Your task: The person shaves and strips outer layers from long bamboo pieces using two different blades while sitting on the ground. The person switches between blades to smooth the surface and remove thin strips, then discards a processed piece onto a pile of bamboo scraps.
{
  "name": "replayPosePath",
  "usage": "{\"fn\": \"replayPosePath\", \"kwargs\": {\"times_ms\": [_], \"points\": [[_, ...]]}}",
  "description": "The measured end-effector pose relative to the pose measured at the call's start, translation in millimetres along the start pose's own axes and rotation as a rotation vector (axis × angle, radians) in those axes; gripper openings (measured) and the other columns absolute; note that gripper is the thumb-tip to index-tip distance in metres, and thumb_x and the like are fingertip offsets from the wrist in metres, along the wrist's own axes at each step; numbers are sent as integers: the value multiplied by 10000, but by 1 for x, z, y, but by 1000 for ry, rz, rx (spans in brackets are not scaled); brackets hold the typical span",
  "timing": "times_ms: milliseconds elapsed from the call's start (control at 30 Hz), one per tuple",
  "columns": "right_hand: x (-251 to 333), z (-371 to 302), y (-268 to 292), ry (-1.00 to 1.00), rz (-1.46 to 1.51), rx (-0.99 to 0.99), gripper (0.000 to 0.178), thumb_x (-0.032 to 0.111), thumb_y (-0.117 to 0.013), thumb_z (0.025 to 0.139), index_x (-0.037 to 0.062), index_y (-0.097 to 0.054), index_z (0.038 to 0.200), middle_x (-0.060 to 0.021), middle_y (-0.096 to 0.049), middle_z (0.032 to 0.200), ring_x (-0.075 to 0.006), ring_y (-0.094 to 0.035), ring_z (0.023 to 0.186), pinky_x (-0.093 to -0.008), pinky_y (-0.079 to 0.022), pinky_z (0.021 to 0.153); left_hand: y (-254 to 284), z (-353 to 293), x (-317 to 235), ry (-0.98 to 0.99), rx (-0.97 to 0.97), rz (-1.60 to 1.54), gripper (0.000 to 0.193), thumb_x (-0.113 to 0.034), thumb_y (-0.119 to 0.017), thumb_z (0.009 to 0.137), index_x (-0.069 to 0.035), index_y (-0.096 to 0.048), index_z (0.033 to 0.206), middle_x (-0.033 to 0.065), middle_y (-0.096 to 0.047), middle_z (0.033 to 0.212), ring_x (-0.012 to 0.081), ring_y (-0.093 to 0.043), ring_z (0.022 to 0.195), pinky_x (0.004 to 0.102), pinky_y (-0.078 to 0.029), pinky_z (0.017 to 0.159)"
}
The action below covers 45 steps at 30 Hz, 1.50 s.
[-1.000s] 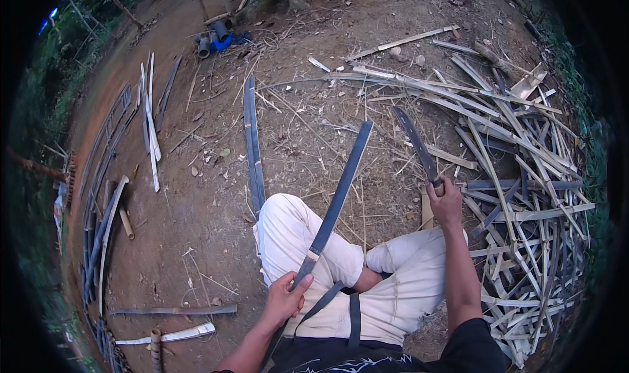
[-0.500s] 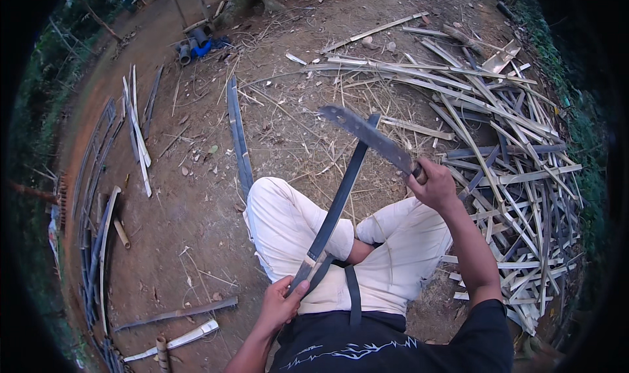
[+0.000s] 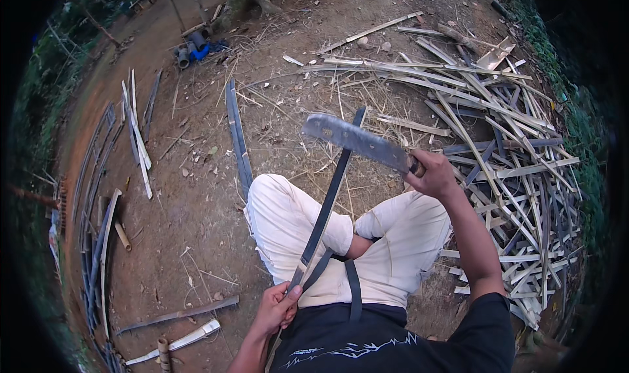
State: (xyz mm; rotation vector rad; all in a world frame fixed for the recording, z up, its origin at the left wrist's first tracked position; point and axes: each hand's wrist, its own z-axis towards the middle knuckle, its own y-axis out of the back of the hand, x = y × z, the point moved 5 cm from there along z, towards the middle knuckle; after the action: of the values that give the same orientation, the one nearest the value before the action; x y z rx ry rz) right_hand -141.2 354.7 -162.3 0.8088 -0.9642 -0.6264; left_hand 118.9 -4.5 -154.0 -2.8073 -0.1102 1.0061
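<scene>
My right hand (image 3: 432, 174) is closed round the handle of a machete (image 3: 357, 139), whose broad dark blade points to the left. Under the blade passes a long dark bamboo strip (image 3: 331, 195), slanting from my lap up toward the far side. My left hand (image 3: 276, 307) grips the near end of this strip, thumb on top, beside my left hip. The blade crosses the strip near its far end; whether they touch I cannot tell. A dark strap (image 3: 353, 291) hangs over my pale trousers, between my folded legs.
A large tangled heap of split bamboo (image 3: 524, 170) covers the right side. One dark bamboo slat (image 3: 237, 134) lies beyond my left knee. More slats (image 3: 136, 130) and poles lie at the left. Dark tubes with something blue (image 3: 195, 49) rest at the far left, near a tree trunk.
The machete blade has turned so that more of its flat side shows, and its tip has shifted left and slightly nearer. The strip's far end has swung a little left.
</scene>
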Motion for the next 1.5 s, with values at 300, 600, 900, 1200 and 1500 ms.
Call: {"fn": "replayPosePath", "kwargs": {"times_ms": [300,600,900,1200,1500], "points": [[-5,9,1,-16,4,-4,289,282,-762,750,57,-589,803,-123,-633,665,-350,-652,611,-430,-492,548,4,-3,8,10,54,-85,310,-363,-632,1005,-65,-581,936,-44,-423,517,36,-352,379,221,-276,347],[-27,-11,-1,-387,107,-171,272,243,-714,881,13,-594,799,-137,-576,567,-310,-593,511,-373,-451,520,6,22,4,-134,-161,187,260,-290,-646,1003,-40,-575,981,27,-541,570,72,-439,405,222,-325,390],[100,-48,-10,32,5,54,348,316,-772,762,66,-630,959,-105,-669,746,-301,-687,652,-408,-545,577,-19,36,-14,-68,125,-69,391,-263,-513,1066,6,-535,1349,69,-634,756,81,-488,472,226,-393,443],[130,-82,-33,181,-111,289,434,498,-718,809,81,-612,864,-104,-657,690,-294,-692,611,-406,-541,549,-25,35,5,28,63,43,493,-439,-321,1101,-32,-596,1134,-32,-448,705,47,-398,571,222,-351,527],[66,-50,-3,-121,-113,303,345,376,-699,837,52,-589,880,-183,-672,718,-379,-678,646,-475,-551,603,-17,23,16,-298,-161,617,454,-358,-322,1101,-22,-581,941,134,-556,666,279,-576,617,411,-460,639]]}}
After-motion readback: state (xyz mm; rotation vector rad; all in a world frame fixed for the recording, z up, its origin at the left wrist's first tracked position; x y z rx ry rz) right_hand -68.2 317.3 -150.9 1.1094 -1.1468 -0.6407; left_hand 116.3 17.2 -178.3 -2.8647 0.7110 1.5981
